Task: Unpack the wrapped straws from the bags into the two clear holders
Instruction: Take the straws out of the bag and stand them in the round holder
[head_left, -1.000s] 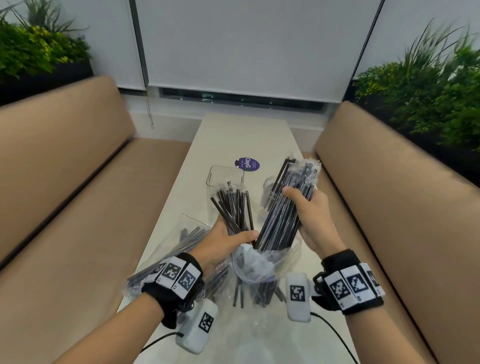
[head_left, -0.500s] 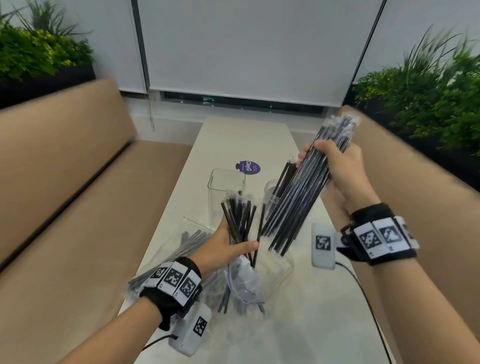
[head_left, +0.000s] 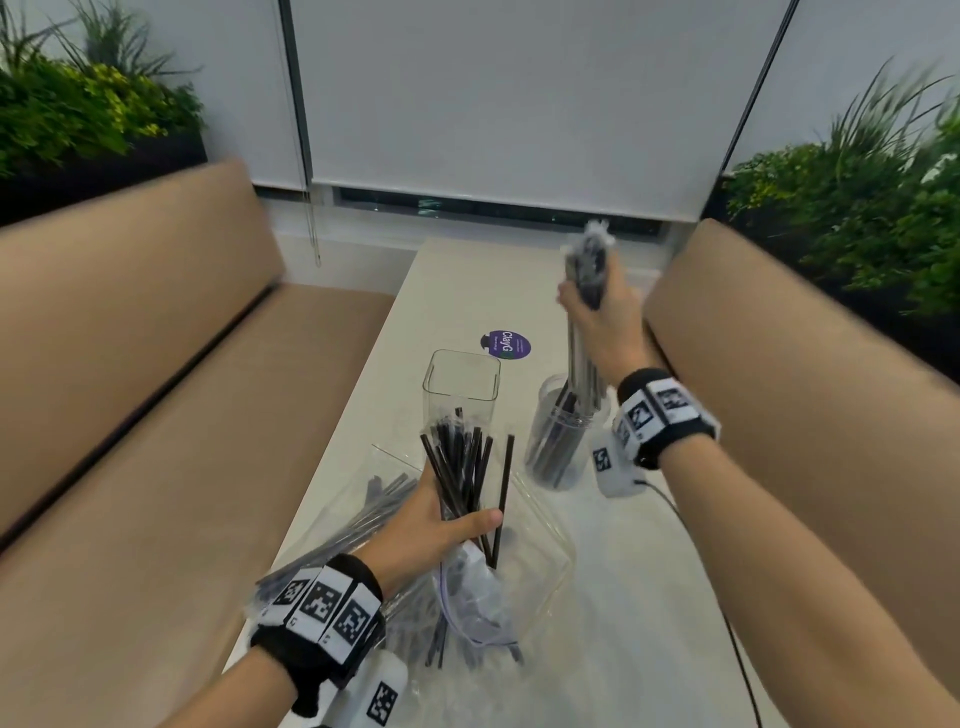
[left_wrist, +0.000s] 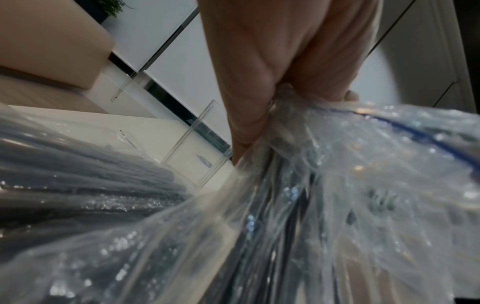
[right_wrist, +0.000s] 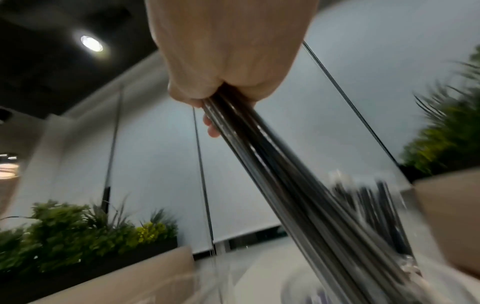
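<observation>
Two clear holders on the tabletop (head_left: 639, 571): one square holder (head_left: 461, 387) near the middle, one round holder (head_left: 563, 441) toward the right edge. Two hands: left hand (head_left: 434, 525) and right hand (head_left: 605, 317), one bunch of wrapped straws in each. About a dozen black straws (head_left: 462, 467) fanned in the left bunch; too blurred to count in the right bunch (head_left: 587, 358). At least two clear bags: one open bag (head_left: 524, 571) near the front edge, one filled bag (head_left: 358, 525) at the left edge. One round purple sticker (head_left: 505, 344). Two tan benches, one along each long side. Two planters of greenery.
</observation>
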